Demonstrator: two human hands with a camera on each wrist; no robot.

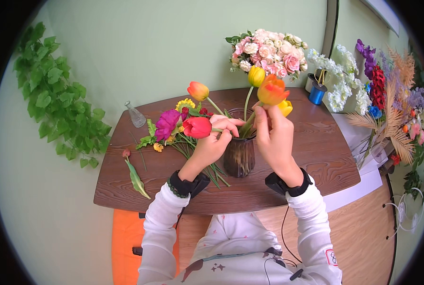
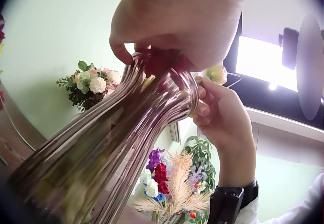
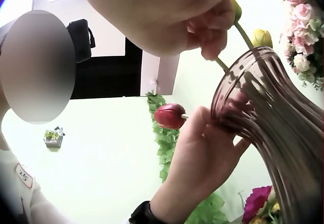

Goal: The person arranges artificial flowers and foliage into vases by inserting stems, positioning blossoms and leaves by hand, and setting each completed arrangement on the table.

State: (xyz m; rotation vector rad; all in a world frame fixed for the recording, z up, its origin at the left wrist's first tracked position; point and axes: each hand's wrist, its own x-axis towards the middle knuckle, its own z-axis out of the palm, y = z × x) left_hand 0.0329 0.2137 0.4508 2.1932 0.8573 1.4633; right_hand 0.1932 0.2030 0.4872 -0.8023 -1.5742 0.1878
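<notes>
A ribbed, smoky glass vase [image 1: 239,160] stands upright on the table, with tulip stems inside. My left hand [image 1: 214,144] grips it at the neck, fingers curled over the rim. A red tulip [image 1: 197,128] sticks out to the left beside that hand. Above the right side of the mouth, my right hand [image 1: 275,137] pinches the stem of an orange tulip [image 1: 272,90] between thumb and fingers. A yellow tulip [image 1: 256,76] rises at the back, and an orange-yellow tulip [image 1: 198,90] leans left. Another yellow tulip [image 1: 285,108] shows partly behind my right hand.
Left of the vase lies a bunch with a magenta flower [image 1: 167,125]. A small clear bottle [image 1: 135,115] and a loose, wilted-looking tulip [image 1: 137,179] lie farther left. A pink rose bouquet [image 1: 273,53] stands behind; a blue spool [image 1: 318,94] and mixed flowers [image 1: 377,88] are at right.
</notes>
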